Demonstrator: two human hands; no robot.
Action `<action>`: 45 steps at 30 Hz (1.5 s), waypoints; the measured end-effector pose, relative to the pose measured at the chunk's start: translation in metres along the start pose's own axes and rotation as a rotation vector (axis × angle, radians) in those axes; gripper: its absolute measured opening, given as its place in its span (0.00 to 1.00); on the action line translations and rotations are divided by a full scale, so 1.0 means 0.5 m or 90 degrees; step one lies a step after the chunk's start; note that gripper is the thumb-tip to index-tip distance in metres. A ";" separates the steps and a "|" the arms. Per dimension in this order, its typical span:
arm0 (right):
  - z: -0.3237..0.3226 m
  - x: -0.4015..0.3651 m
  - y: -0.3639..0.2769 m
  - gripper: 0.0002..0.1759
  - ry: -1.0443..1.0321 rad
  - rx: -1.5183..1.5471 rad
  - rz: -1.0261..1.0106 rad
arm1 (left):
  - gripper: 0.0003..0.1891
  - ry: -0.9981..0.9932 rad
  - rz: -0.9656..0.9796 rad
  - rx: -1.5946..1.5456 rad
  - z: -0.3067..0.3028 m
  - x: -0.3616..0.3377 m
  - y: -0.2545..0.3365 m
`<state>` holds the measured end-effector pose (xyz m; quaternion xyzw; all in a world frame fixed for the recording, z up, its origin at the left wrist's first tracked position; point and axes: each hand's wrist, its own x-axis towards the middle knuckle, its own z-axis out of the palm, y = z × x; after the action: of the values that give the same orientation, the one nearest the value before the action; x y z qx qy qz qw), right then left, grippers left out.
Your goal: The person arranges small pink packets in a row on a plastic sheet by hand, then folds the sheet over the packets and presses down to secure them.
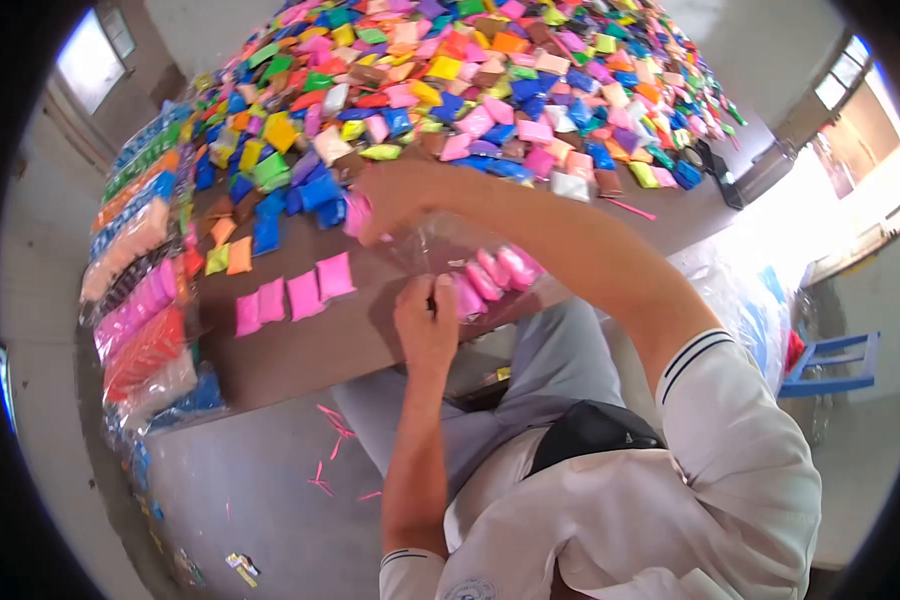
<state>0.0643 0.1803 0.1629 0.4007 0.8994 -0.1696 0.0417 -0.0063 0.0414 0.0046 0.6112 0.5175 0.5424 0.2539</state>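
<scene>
My left hand (425,322) grips the edge of a clear plastic bag (440,245) that lies on the brown table (310,350) and holds several pink packets (495,272). My right hand (395,195) reaches across above the bag and pinches a single pink packet (357,215) at the edge of the big pile. A row of pink packets (292,295) lies flat on the table just left of my left hand.
A large heap of small multicoloured packets (470,80) covers the far part of the table. Filled bags sorted by colour (140,300) are stacked along the table's left edge. Pink strips litter the floor (330,440). A blue stool (835,365) stands at right.
</scene>
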 end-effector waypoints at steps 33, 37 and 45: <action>0.113 -0.331 0.219 0.31 -0.103 0.207 0.272 | 0.13 0.004 -0.015 -0.031 0.006 -0.003 -0.007; 0.081 -0.349 0.199 0.29 -0.052 0.289 0.315 | 0.13 0.005 -0.015 -0.035 0.004 -0.002 0.003; -0.015 -0.349 0.113 0.15 0.238 0.291 0.104 | 0.14 -0.002 -0.029 0.061 -0.003 0.000 -0.003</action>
<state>0.2241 0.0945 0.1913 0.4950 0.7949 -0.2866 -0.2024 -0.0081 0.0416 0.0039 0.6115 0.5562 0.5103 0.2372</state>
